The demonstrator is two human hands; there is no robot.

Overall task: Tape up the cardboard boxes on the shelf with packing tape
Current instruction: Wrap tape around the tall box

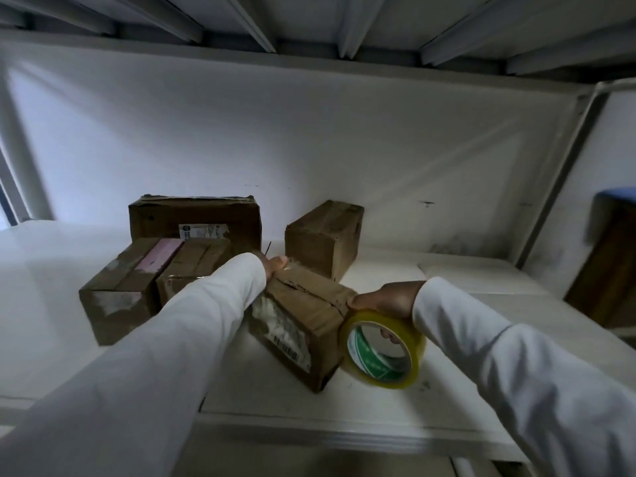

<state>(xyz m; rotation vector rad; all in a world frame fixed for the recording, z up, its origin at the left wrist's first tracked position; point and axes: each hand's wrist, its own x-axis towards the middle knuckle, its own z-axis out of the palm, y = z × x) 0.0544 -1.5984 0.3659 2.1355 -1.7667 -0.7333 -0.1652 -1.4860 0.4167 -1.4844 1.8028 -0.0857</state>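
A small cardboard box [303,321] sits near the front of the white shelf [481,321], turned at an angle, with a torn label on its near face and a ragged seam across its top. It is held at two points. The left hand [275,265], mostly hidden behind its white sleeve, is pressed on the box's far corner at about eleven o'clock; only a thumb and a little of the knuckles show, so how the fingers lie cannot be told. The right hand [389,301] is closed round a roll of yellowish packing tape [382,349] — fingers through the core, thumb laid over the rim — and the roll is held against the box's edge at about three o'clock.

The step in hand appears to be the laying of a strip across the top seam, with the far end anchored by the left hand; whether tape is already stretched between the hands cannot be made out in the dim light.

The next move would call for the roll to be drawn down over the near edge under tension, then the strip pressed flat and torn.

Four other boxes wait behind: two side by side [155,280] at ten o'clock, a larger one [194,218] behind them, and one [323,237] at twelve o'clock — their seams look taped already, though this is uncertain.
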